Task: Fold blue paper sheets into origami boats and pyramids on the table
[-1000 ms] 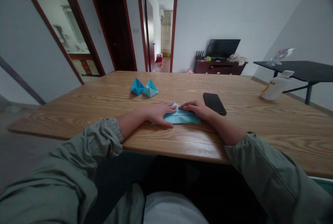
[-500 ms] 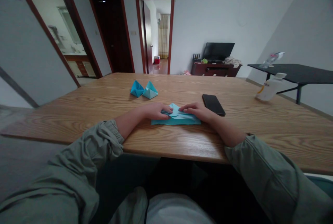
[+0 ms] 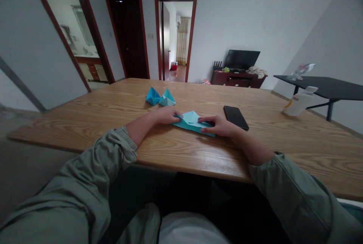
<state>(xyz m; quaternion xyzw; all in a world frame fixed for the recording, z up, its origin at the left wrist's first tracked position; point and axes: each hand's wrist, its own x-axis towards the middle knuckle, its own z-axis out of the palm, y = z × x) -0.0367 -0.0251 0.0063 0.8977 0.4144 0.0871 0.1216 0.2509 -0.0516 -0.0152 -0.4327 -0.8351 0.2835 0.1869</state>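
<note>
A light-blue sheet of folded paper [image 3: 189, 123] lies in front of me on the table, with a pointed flap at its top middle and a long strip along the near side. My left hand [image 3: 167, 115] pinches the paper's left end between thumb and fingers. My right hand [image 3: 219, 126] rests on the right part of the paper, its fingers stretched out and the thumb apart from them. Beyond the left hand stand two folded paper boats, a darker blue one [image 3: 153, 96] and a pale blue one [image 3: 167, 98].
A black phone [image 3: 236, 117] lies right of my right hand on the wooden table [image 3: 113, 113]. Farther right stands a white bottle [image 3: 300, 102]. Behind are a dark side table [image 3: 326, 85], a television [image 3: 242, 60] on a cabinet, and doorways.
My left hand has moved from the middle of the paper to its left end. The paper has turned slightly, its right end now nearer me. The right hand has spread on the paper's right side.
</note>
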